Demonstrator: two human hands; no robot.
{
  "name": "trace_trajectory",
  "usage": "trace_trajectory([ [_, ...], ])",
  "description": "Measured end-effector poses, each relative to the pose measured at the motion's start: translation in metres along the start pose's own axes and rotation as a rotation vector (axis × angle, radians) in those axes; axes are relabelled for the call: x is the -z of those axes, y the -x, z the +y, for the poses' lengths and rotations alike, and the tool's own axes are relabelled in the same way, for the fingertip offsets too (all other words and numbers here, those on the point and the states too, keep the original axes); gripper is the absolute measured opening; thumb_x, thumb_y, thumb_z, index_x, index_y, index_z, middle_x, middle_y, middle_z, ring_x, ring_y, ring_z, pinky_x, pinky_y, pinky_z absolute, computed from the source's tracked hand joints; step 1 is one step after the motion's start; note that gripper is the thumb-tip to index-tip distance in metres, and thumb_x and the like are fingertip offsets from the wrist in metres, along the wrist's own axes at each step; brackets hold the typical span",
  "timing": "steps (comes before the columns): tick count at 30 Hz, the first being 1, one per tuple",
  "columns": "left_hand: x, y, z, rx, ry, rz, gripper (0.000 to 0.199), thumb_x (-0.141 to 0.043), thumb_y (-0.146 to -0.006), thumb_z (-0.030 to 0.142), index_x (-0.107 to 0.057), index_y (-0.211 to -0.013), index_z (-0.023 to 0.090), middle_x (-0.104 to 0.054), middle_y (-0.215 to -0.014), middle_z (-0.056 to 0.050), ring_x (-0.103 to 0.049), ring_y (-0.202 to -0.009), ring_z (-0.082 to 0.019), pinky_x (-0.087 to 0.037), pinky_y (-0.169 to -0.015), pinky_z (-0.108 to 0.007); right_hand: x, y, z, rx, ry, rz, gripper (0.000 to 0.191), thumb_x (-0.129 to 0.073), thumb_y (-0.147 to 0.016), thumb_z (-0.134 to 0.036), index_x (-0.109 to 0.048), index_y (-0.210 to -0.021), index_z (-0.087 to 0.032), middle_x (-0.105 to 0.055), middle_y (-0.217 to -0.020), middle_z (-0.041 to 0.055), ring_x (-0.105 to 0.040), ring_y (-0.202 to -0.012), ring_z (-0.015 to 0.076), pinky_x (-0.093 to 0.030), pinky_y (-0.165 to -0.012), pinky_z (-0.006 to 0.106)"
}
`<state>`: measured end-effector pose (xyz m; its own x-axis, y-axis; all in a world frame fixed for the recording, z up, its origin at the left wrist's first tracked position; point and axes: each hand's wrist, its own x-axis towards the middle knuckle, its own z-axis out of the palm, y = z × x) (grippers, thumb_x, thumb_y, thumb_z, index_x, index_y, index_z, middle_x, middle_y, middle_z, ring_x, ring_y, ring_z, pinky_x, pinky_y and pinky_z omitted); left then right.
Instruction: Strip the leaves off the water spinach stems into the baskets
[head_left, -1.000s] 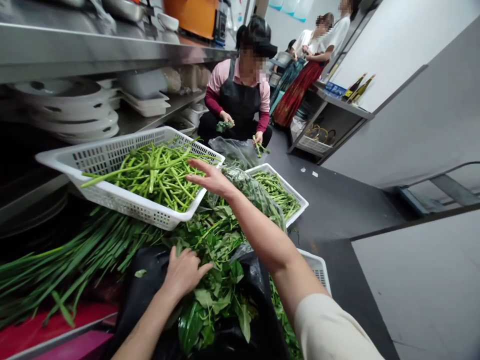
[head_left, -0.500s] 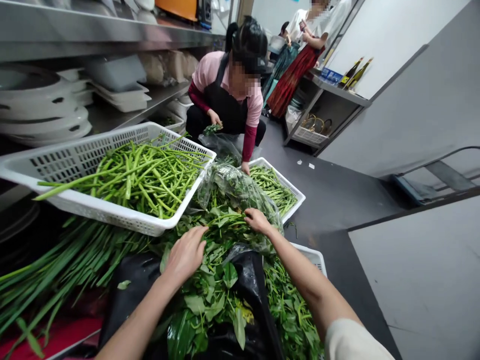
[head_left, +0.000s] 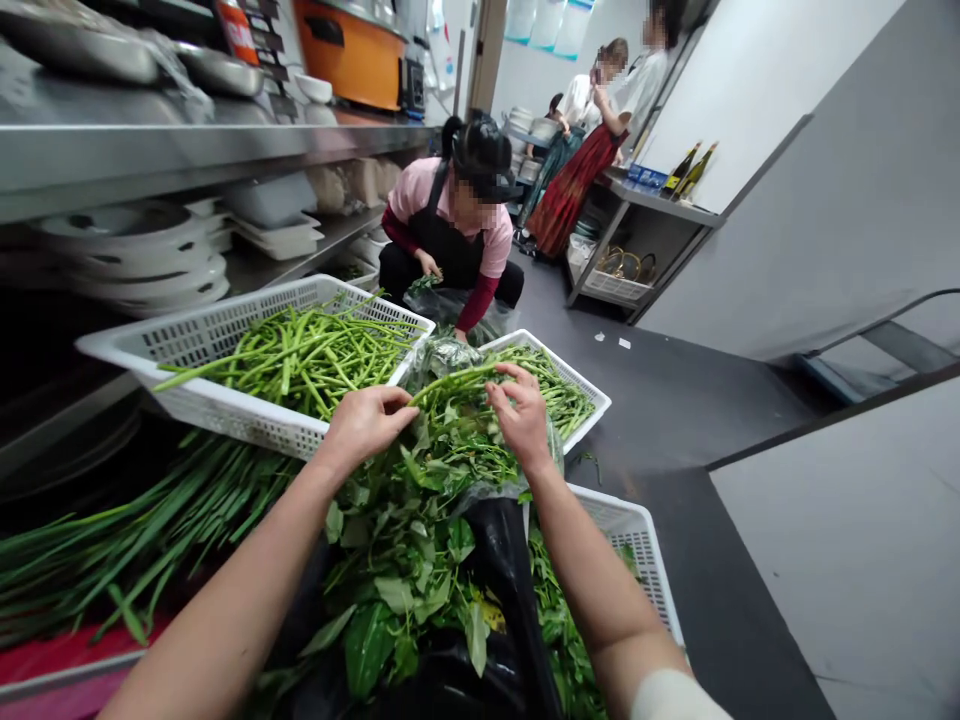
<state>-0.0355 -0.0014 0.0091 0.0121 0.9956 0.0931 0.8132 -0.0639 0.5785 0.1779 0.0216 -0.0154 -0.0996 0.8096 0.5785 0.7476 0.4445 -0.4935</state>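
A small bunch of water spinach stems (head_left: pixel 459 382) stretches between my hands, raised above the leafy heap. My left hand (head_left: pixel 367 425) pinches one end between thumb and fingers. At the other end, my right hand (head_left: pixel 519 415) has its fingers curled about the stems. Beneath them lies a pile of loose water spinach leaves (head_left: pixel 420 560), partly over black plastic (head_left: pixel 491 560). A white basket (head_left: pixel 247 415) of cut green stems (head_left: pixel 307 355) stands beyond my left hand. Past my right hand is a smaller white basket (head_left: pixel 592 420) of green pieces.
Across the heap a person (head_left: pixel 457 220) squats, handling greens at a clear plastic bag. Long green leaves (head_left: pixel 172 530) lie at left, below steel shelving (head_left: pixel 225 160) with dishes. Another white basket (head_left: pixel 652 560) stands at right. Two people stand by a steel table (head_left: pixel 660 205) behind.
My hands have risen from the heap, lifting the stems. My left hand has turned into a pinch. The view has tilted up, and the squatting person still bends over the bag.
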Motion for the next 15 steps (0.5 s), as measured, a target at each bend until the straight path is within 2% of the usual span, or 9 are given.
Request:
trace_trajectory([
  [1, 0.008, 0.002, 0.005, -0.012, 0.044, 0.049, 0.021, -0.055, -0.072, 0.037, -0.071, -0.079, 0.024, -0.071, -0.083, -0.003, -0.062, -0.076, -0.021, -0.045, -0.071, -0.030, 0.000, 0.010, -0.001, -0.032, -0.028, -0.017, 0.024, -0.047, -0.087, -0.028, -0.065, -0.077, -0.018, -0.057, -0.115, 0.0113, -0.049, -0.113, 0.0234, -0.036, -0.098, 0.040],
  [3, 0.020, 0.003, 0.016, -0.076, 0.050, 0.174, 0.021, -0.055, -0.072, 0.037, -0.069, -0.074, 0.022, -0.070, -0.087, -0.004, -0.060, -0.083, -0.022, -0.043, -0.075, -0.031, 0.001, 0.029, -0.003, -0.056, -0.018, -0.133, 0.017, -0.054, -0.081, -0.027, -0.065, -0.091, -0.018, -0.051, -0.126, 0.0135, -0.047, -0.118, 0.0264, -0.037, -0.097, 0.044],
  [4, 0.025, 0.003, 0.022, -0.115, 0.026, 0.215, 0.021, -0.055, -0.071, 0.037, -0.068, -0.071, 0.022, -0.069, -0.088, -0.005, -0.059, -0.085, -0.023, -0.043, -0.077, -0.032, 0.003, 0.037, -0.004, -0.056, 0.010, -0.193, 0.024, -0.058, -0.078, -0.026, -0.064, -0.099, -0.017, -0.046, -0.133, 0.0149, -0.043, -0.122, 0.0284, -0.036, -0.098, 0.046],
  [5, 0.029, 0.002, 0.029, -0.149, 0.007, 0.226, 0.020, -0.056, -0.070, 0.038, -0.067, -0.067, 0.021, -0.069, -0.086, -0.005, -0.058, -0.086, -0.023, -0.042, -0.077, -0.032, 0.006, 0.042, -0.005, -0.057, 0.044, -0.228, 0.031, -0.059, -0.077, -0.026, -0.061, -0.106, -0.016, -0.040, -0.139, 0.0159, -0.038, -0.127, 0.0299, -0.034, -0.100, 0.048],
  [7, 0.037, -0.001, 0.042, -0.164, 0.021, 0.204, 0.021, -0.054, -0.071, 0.038, -0.064, -0.064, 0.021, -0.067, -0.077, -0.004, -0.057, -0.077, -0.021, -0.041, -0.072, -0.031, 0.014, 0.046, -0.007, -0.070, 0.103, -0.218, 0.035, -0.057, -0.079, -0.026, -0.059, -0.112, -0.016, -0.030, -0.145, 0.0164, -0.028, -0.134, 0.0308, -0.030, -0.103, 0.050],
  [9, 0.043, -0.006, 0.052, -0.124, 0.067, 0.164, 0.022, -0.050, -0.073, 0.037, -0.062, -0.067, 0.020, -0.062, -0.065, -0.001, -0.054, -0.064, -0.017, -0.039, -0.063, -0.028, 0.023, 0.045, -0.009, -0.088, 0.119, -0.212, 0.031, -0.057, -0.078, -0.024, -0.060, -0.108, -0.015, -0.031, -0.145, 0.0170, -0.026, -0.134, 0.0314, -0.029, -0.104, 0.050],
  [11, 0.047, -0.011, 0.057, -0.067, 0.073, 0.107, 0.020, -0.051, -0.072, 0.035, -0.058, -0.062, 0.020, -0.055, -0.055, 0.001, -0.049, -0.056, -0.016, -0.034, -0.057, -0.027, 0.030, 0.044, -0.011, -0.096, 0.071, -0.255, 0.019, -0.059, -0.077, -0.023, -0.065, -0.093, -0.015, -0.041, -0.138, 0.0178, -0.035, -0.129, 0.0318, -0.031, -0.102, 0.050],
  [13, 0.049, -0.016, 0.058, -0.032, 0.112, 0.042, 0.019, -0.054, -0.069, 0.031, -0.053, -0.054, 0.019, -0.049, -0.050, 0.002, -0.044, -0.052, -0.014, -0.031, -0.053, -0.026, 0.034, 0.046, -0.014, -0.116, -0.055, -0.229, 0.011, -0.057, -0.077, -0.024, -0.063, -0.073, -0.016, -0.054, -0.125, 0.0159, -0.045, -0.120, 0.0292, -0.035, -0.099, 0.046],
  [15, 0.048, -0.018, 0.056, 0.009, 0.292, 0.025, 0.021, -0.054, -0.069, 0.029, -0.049, -0.052, 0.019, -0.044, -0.048, 0.004, -0.040, -0.048, -0.012, -0.028, -0.049, -0.025, 0.035, 0.053, -0.019, -0.186, -0.287, -0.177, 0.016, -0.055, -0.078, -0.028, -0.061, -0.067, -0.018, -0.061, -0.113, 0.0120, -0.056, -0.104, 0.0243, -0.044, -0.089, 0.040],
])
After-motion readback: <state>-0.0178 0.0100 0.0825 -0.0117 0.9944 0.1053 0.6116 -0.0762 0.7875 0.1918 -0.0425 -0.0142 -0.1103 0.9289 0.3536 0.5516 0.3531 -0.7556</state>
